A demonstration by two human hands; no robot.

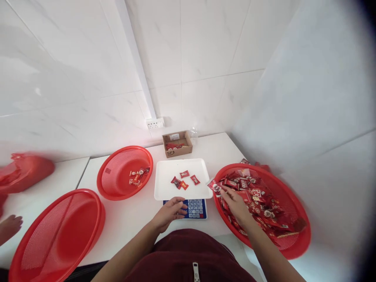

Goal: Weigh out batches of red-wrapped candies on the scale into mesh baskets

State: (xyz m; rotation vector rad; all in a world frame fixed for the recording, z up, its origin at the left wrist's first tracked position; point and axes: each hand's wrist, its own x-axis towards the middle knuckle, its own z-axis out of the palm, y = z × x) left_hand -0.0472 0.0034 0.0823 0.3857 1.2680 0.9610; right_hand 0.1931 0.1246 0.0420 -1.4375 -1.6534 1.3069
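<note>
My right hand (234, 201) pinches a red and white candy packet (215, 187) above the left rim of a large red basket (304, 239), which is heaped with red-wrapped packets (258, 196). On the white weighing tray (164, 172) lie several small red wrapped candies (195, 179), one of them orange-red (184, 185). The tray belongs to a scale with a blue keypad (195, 208). Over the keypad's left part hovers my left hand (172, 213), fingers loosely curved and apart, holding nothing.
Behind the tray stands a small cardboard box (178, 150) with red packets inside. To the left are a red basket (107, 186) holding a few candies and another red basket (96, 231). Another person's hand (11, 228) and a red plastic bag (29, 170) show at far left.
</note>
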